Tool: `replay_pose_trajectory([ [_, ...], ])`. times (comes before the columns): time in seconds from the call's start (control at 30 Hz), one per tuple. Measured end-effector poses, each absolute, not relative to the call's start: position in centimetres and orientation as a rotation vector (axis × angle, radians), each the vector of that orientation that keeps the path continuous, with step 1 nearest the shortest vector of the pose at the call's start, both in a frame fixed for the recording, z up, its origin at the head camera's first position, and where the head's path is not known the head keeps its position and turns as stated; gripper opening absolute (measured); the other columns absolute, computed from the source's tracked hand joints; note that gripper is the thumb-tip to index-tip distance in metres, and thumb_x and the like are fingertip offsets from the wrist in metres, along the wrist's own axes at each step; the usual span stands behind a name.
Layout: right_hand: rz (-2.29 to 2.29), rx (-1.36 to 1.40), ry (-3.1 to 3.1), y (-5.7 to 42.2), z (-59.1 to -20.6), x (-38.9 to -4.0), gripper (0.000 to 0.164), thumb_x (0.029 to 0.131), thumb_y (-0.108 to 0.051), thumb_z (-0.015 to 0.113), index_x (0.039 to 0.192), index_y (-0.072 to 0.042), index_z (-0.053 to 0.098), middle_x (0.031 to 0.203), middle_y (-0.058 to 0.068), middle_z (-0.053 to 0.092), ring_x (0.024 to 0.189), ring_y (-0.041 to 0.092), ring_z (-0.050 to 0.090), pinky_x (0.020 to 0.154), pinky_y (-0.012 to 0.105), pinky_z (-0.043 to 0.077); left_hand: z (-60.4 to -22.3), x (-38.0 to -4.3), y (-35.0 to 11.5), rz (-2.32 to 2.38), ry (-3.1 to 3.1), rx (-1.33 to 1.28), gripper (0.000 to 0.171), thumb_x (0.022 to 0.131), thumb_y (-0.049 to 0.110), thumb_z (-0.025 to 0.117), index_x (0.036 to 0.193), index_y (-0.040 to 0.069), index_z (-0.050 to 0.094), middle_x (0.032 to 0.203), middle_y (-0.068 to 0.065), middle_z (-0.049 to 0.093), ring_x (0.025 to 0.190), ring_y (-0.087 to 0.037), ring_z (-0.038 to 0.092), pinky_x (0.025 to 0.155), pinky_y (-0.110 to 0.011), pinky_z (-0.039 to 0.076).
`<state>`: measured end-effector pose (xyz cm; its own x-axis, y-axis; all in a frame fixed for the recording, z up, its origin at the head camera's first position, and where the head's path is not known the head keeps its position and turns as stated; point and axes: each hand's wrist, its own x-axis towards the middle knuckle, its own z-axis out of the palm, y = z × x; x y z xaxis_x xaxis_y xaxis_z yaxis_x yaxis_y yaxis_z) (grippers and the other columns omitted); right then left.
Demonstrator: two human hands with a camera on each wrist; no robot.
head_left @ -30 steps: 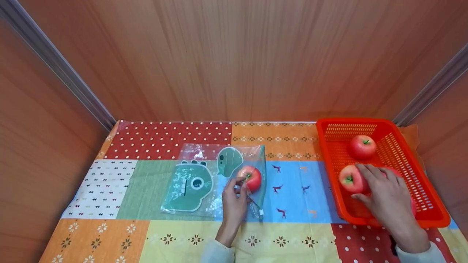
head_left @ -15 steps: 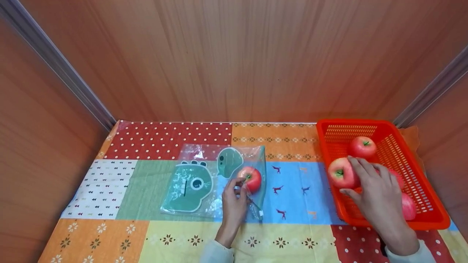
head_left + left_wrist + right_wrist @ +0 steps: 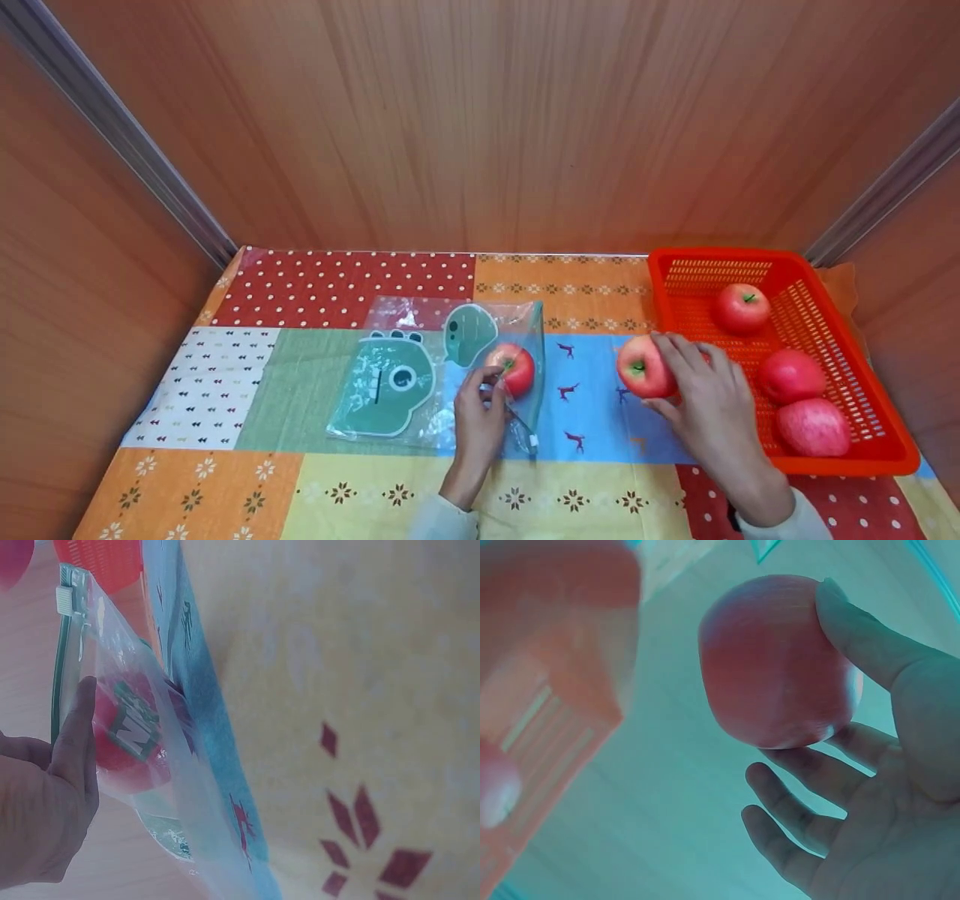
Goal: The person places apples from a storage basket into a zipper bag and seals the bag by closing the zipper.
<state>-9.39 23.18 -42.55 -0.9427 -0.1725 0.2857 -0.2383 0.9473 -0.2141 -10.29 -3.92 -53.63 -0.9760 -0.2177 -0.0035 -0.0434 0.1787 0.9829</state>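
A clear slider zip bag (image 3: 401, 382) with a green dinosaur print lies flat, its zip edge toward the right. Inside it, near that edge, sits a red apple (image 3: 517, 375). My left hand (image 3: 480, 412) pinches the bag's film beside this apple; the left wrist view shows the film lifted and the white slider (image 3: 65, 601) above the fingers. My right hand (image 3: 709, 397) holds another apple (image 3: 643, 367) between thumb and fingers, raised just left of the orange-red basket (image 3: 889, 427). In the right wrist view the held apple (image 3: 776, 664) is seen from below.
Three apples stay in the basket: one at the back (image 3: 741, 309), one at the middle right (image 3: 791, 375) and one at the front (image 3: 814, 427). A patchwork cloth (image 3: 375, 487) covers the table. Wooden panels (image 3: 480, 127) stand behind and at both sides.
My right hand has lifted an apple out of the basket and carried it left over the basket's side, uncovering two apples behind it. The left hand and bag have stayed put.
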Motion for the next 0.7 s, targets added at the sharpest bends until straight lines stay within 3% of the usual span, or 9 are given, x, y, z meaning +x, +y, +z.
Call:
replay_pose_trajectory([
  [0.37,0.406,0.393,-2.814,19.7,-44.5,-9.5,0.091,0.065,-0.025,0.103,0.145,-0.007,0.063,0.139,0.017,0.065,0.122,0.041,0.054,0.097,0.058,0.051,-53.6,-10.3,-4.0,-1.919,-2.31,0.274,0.025,0.102,0.002,0.067,0.126,0.007,0.067,0.109,-0.008,0.063,0.083,-0.019,0.065,0.067,-0.026,0.062],
  [0.7,0.475,0.376,-2.845,17.5,-46.8,-10.4,0.09,0.068,-0.027,0.101,0.146,-0.009,0.062,0.14,0.014,0.066,0.122,0.037,0.055,0.097,0.056,0.052,-53.7,-10.3,-3.8,-1.908,-2.287,0.267,0.025,0.101,0.0,0.067,0.125,0.003,0.068,0.106,-0.009,0.063,0.079,-0.018,0.066,0.065,-0.024,0.061],
])
